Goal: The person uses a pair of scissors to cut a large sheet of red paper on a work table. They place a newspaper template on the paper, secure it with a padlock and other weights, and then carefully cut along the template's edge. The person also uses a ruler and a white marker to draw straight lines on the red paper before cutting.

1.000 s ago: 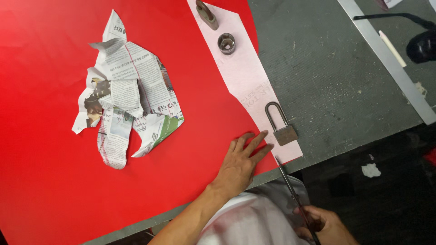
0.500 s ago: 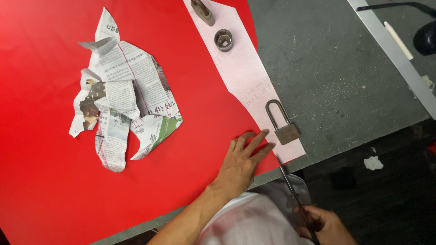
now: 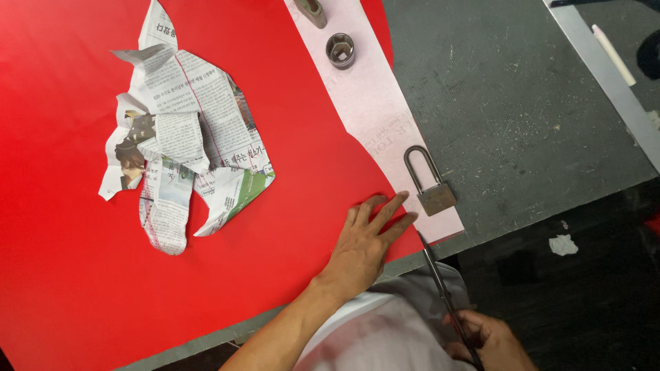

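Left hand: the left hand [image 3: 363, 242] lay flat, fingers spread and gripping nothing, pressing down the near right edge of the large red sheet of fabric [image 3: 69, 288].
Right hand: the right hand [image 3: 489, 338] was closed round the handles of the long dark metal scissors [image 3: 443, 297] at the bottom of the view.
Scissors: their blades pointed up to the table edge, the tips meeting the near end of the pale pink paper pattern strip [image 3: 375, 117], just beside the left fingertips.
Weights: a grey metal padlock [image 3: 430, 182] lay on the strip near its lower end; a grey hexagonal socket [image 3: 340, 49] sat on it higher up.
Newspaper: a crumpled cut piece of newspaper [image 3: 185, 137] lay on the red sheet, well apart from the hands.
Table: the dark grey worktable [image 3: 522, 117] lay bare right of the strip.
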